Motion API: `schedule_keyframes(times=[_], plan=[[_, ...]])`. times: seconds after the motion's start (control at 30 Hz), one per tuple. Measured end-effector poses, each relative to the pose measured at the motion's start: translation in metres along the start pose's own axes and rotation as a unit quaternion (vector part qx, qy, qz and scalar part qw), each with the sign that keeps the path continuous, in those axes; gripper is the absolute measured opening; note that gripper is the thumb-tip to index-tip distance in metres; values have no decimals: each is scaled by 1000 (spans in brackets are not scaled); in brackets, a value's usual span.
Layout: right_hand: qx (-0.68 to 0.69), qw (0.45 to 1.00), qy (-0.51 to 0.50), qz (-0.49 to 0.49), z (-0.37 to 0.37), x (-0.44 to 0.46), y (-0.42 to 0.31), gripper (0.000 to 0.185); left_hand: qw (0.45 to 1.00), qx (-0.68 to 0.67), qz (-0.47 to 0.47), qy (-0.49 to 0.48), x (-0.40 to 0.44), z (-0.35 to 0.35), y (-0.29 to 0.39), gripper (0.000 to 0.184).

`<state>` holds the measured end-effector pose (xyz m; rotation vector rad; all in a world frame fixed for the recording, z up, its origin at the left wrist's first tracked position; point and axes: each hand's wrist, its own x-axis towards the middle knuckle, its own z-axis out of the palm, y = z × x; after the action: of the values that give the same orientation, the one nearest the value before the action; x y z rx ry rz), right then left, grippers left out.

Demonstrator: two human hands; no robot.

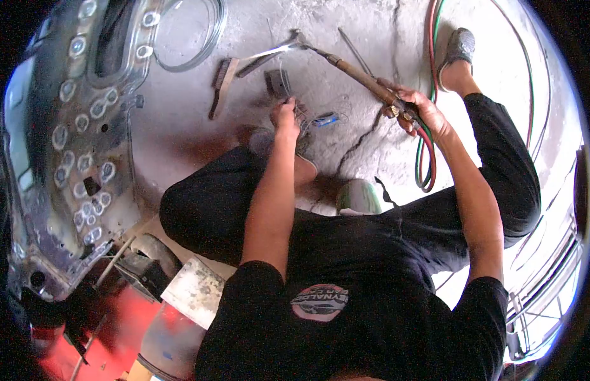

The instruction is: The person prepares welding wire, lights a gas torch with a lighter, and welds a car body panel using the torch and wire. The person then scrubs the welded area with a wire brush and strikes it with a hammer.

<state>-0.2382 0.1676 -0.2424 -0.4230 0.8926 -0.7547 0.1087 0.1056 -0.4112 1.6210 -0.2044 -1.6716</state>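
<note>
My right hand (422, 113) is closed around the handle of a gas torch (364, 79), with its brass valves beside my fingers. The torch points to the upper left, and a pale flame (266, 52) streams left from its tip. My left hand (285, 117) is pinched on what looks like a thin wire (283, 79) rising from the fingers. Just above that hand lies a small dark metal piece (276, 83). A wire brush (224, 87) with a wooden handle lies to its left. Near the flame is a dark bar-like tool (260, 64), partly hidden.
A coil of wire (212, 38) and a thin rod (354, 51) lie on the concrete floor. Red and green hoses (430, 57) trail from the torch. A large metal panel (72, 133) stands at left. A small blue object (325, 120) lies between my hands.
</note>
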Motion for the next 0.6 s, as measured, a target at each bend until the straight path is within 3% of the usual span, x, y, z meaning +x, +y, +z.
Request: schedule_keyframes(times=[0.43, 0.6], plan=[[-16, 999, 34, 38, 2, 21, 3, 80, 998, -68, -6, -17, -22, 37, 13, 8], [-33, 998, 41, 43, 6, 23, 2, 82, 999, -10, -32, -10, -29, 40, 18, 10]])
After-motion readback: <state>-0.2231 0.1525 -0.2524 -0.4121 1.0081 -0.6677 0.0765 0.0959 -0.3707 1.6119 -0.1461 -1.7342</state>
